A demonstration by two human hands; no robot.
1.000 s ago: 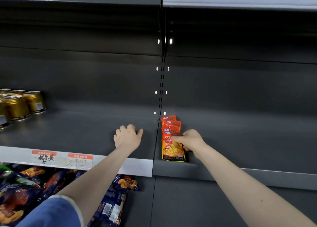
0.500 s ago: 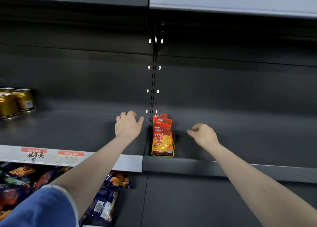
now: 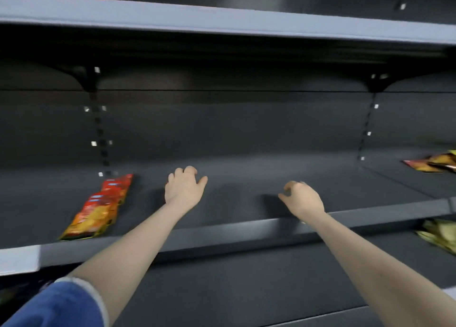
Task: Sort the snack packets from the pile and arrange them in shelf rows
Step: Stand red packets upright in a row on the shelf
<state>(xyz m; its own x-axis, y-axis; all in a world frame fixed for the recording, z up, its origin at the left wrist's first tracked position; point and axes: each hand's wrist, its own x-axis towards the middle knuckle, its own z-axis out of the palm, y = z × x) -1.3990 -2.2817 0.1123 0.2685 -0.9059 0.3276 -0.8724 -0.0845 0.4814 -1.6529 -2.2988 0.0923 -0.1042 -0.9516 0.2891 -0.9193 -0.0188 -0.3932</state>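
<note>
We have both hands out over the dark shelf (image 3: 246,225) at the centre of the frame, and neither holds anything. Our left hand (image 3: 183,189) sits just left of centre with its fingers bent down towards the shelf floor and the thumb spread to the right; whether the fingertips touch the metal we cannot tell. Our right hand (image 3: 302,198) hovers right of centre, fingers loosely curled, thumb and forefinger near each other but pinching nothing.

The row of red and orange snack packets (image 3: 98,208) lies at the lower left of the frame, overlapped front to back, well apart from both hands. More packets (image 3: 434,163) show at the right edge, blurred, and another packet (image 3: 439,235) sits below the shelf lip at lower right.

We judge these pouches light, soft and glossy, so they will likely slide on painted metal and buckle if squeezed in the middle. We would take each by its flat sealed edge, thumb on top and fingers beneath, and press lightly so the overlapped row does not fan out
</note>
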